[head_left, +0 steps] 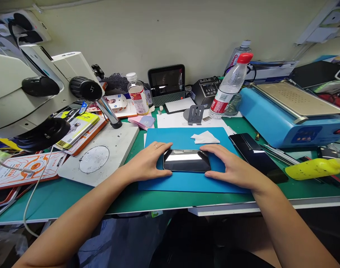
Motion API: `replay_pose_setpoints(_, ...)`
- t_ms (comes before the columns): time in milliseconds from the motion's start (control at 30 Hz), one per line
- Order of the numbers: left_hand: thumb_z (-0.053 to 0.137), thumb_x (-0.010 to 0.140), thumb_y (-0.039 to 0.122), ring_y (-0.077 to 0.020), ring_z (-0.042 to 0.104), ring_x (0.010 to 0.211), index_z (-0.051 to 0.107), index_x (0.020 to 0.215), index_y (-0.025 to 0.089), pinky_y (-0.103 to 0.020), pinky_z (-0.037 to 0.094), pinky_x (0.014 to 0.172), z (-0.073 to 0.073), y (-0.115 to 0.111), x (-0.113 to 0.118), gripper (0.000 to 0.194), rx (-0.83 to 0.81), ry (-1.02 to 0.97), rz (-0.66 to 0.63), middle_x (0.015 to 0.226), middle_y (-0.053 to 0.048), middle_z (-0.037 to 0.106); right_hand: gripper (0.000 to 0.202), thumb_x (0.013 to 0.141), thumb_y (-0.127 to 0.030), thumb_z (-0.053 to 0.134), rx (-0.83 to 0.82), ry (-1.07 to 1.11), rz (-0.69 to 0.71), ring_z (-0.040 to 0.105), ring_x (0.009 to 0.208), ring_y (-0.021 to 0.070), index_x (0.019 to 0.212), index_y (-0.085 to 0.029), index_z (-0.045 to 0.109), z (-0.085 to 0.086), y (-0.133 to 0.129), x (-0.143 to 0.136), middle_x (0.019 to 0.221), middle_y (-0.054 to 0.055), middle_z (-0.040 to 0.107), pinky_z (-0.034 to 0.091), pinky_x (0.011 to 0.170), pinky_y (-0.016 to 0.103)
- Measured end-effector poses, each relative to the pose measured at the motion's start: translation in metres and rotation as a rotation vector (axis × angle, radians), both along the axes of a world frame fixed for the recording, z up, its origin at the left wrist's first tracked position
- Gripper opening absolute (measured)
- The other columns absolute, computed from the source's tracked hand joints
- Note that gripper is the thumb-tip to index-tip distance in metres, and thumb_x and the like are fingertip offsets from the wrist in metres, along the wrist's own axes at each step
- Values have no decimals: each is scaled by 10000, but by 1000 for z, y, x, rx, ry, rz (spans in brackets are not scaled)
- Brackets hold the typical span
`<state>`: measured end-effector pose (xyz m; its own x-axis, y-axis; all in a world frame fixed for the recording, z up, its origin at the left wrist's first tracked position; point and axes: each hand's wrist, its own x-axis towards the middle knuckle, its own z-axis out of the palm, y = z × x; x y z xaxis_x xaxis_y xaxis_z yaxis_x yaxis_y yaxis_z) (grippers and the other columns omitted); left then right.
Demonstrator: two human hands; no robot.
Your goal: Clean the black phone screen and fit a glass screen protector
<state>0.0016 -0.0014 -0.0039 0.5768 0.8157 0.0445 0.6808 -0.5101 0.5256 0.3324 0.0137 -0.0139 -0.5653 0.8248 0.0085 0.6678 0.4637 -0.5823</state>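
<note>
A dark, glossy phone lies sideways on a blue mat, with bright reflections across its screen. My left hand grips its left end, thumb at the near edge and fingers at the far edge; a ring shows on one finger. Around the right end, my right hand holds the phone the same way, thumb near and fingers far. Just behind the phone, a crumpled white cloth rests on the mat.
A microscope on a pale base stands left. Bottles and a small screen are behind. To the right are a dark panel, a yellow bottle and a blue machine.
</note>
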Motion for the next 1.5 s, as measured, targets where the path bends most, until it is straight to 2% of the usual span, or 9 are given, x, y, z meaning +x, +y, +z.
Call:
replay_pose_setpoints(167, 746, 865, 428, -311, 528, 1335, 368, 1562, 238, -490, 448, 1141, 0, 0, 0, 816, 0, 1, -4, 1466, -118, 570, 781, 808, -640, 734, -14, 0, -17, 505, 1402, 385, 1460, -294, 479, 0, -2, 0, 1516, 133, 518, 457, 1142, 578)
replay_pose_setpoints(267, 735, 873, 423, -306, 530, 1333, 374, 1552, 224, -480, 447, 1143, 1, 0, 1, 794, -3, 3, -3, 1457, -117, 581, 854, 777, -727, 709, -38, 68, -51, 517, 1387, 400, 1468, -292, 457, -2, -2, 2, 1528, 140, 507, 463, 1130, 574)
replay_pose_setpoints(367, 727, 877, 401, -307, 551, 1312, 389, 1537, 222, -481, 460, 1126, 2, 0, 2, 762, -8, 5, 4, 1428, -119, 607, 878, 811, -880, 466, -54, 199, -36, 512, 1386, 413, 1455, -284, 483, -6, -1, 6, 1513, 145, 527, 445, 1138, 574)
replay_pose_setpoints(467, 728, 875, 390, -311, 569, 1285, 401, 1527, 217, -489, 472, 1106, 3, 0, 2, 750, -5, 2, 7, 1406, -124, 623, 874, 850, -889, 282, -44, 245, -28, 511, 1387, 405, 1421, -280, 540, -8, 1, 8, 1484, 139, 559, 410, 1168, 563)
replay_pose_setpoints(733, 746, 870, 408, -314, 552, 1317, 391, 1542, 238, -477, 471, 1107, 1, 1, 1, 779, 4, -3, -2, 1427, -111, 614, 771, 905, -835, 274, 15, 249, -5, 540, 1363, 373, 1340, -295, 613, -5, 2, 4, 1418, 108, 626, 407, 1175, 542)
replay_pose_setpoints(900, 747, 873, 403, -308, 542, 1331, 414, 1529, 221, -474, 462, 1127, 1, 1, 1, 757, 6, 7, -4, 1453, -116, 599, 455, 979, -575, 498, 68, 135, -107, 606, 1276, 359, 1303, -276, 611, -3, 1, 2, 1354, 109, 656, 477, 1101, 546)
replay_pose_setpoints(1000, 744, 877, 404, -306, 546, 1322, 407, 1534, 202, -475, 461, 1129, 0, 1, 1, 766, 9, 3, -9, 1452, -121, 601, 412, 958, -480, 559, 89, 80, -100, 614, 1259, 356, 1311, -273, 602, -2, 0, 1, 1362, 110, 643, 503, 1072, 537)
replay_pose_setpoints(1233, 752, 870, 465, -312, 549, 1285, 426, 1518, 175, -468, 473, 1102, -1, 2, 1, 780, 32, 32, -11, 1417, -133, 614, 564, 900, -529, 662, 105, 37, -29, 584, 1300, 369, 1388, -264, 561, -1, -1, 0, 1401, 132, 615, 500, 1083, 552)
replay_pose_setpoints(1500, 765, 843, 529, -322, 538, 1280, 457, 1495, 170, -478, 458, 1104, 2, 2, 2, 806, 84, 90, 7, 1417, -138, 612, 412, 948, -477, 625, 132, 62, 21, 575, 1316, 327, 1307, -274, 619, -5, 1, 1, 1385, 111, 624, 488, 1108, 520)
